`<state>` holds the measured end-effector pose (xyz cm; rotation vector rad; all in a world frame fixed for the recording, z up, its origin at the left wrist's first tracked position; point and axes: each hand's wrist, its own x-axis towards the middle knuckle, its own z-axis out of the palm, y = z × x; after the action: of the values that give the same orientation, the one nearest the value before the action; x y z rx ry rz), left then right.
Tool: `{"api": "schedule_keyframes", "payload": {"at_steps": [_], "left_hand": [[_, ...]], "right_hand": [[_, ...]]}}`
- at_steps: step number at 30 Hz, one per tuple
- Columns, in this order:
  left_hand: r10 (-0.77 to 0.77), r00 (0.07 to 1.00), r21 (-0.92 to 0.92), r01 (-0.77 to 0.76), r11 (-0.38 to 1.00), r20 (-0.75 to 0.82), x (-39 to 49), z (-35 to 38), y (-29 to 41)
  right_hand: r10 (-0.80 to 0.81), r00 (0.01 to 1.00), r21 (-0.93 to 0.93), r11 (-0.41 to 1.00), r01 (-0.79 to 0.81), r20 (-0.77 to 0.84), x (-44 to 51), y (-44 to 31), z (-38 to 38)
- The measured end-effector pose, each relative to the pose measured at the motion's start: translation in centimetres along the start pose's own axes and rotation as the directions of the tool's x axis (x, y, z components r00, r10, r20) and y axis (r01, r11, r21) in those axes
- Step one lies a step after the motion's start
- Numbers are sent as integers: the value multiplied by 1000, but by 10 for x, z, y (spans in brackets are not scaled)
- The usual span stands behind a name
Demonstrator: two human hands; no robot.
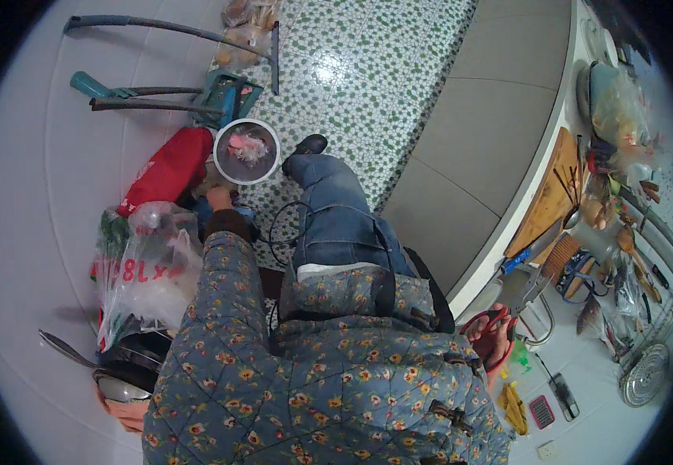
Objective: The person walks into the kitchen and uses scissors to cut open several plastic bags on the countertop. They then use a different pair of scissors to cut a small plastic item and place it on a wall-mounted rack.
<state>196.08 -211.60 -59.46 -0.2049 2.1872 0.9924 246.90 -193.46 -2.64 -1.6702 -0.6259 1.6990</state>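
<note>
My left hand (219, 199) reaches down beside a round white-rimmed bin (220, 165), among a red bag (168, 168), a plastic bag (159, 261) and a blue item (244, 213). Its fingers are partly hidden, so what it touches is unclear. Crumpled plastic and something pink (237, 141) lie in the bin. At the counter's edge, my right hand (490, 337) is closed around the red handles of scissors (502, 317). Their metal blades (529, 295) point up towards the counter tools.
On the counter are a wooden cutting board (537, 200), a blue-handled knife (517, 261) and a metal strainer (644, 375). A dustpan (226, 96) stands near the wall. A pan (133, 360) sits behind the plastic bag. A black cord (272, 232) loops by my leg.
</note>
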Motion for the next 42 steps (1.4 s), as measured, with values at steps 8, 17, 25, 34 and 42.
{"api": "schedule_keyframes", "payload": {"at_steps": [8,17,25,34,42], "left_hand": [[-266,946,169,235,957,187,8,-7,-33],[397,825,-12,-429,903,402,-58,146,241],[332,753,-116,-326,938,569,-211,236,433],[266,477,-184,-212,960,838,-293,298,472],[342,-22,-295,-560,774,939,-459,306,449]], "right_hand": [[-56,997,-47,997,54,-60,-8,-6,2],[-169,959,6,985,175,-229,-23,10,0],[-150,840,285,897,337,-522,-44,58,-4],[-196,711,371,743,558,-676,-58,142,-41],[-371,724,224,783,580,-581,-76,157,-104]]}}
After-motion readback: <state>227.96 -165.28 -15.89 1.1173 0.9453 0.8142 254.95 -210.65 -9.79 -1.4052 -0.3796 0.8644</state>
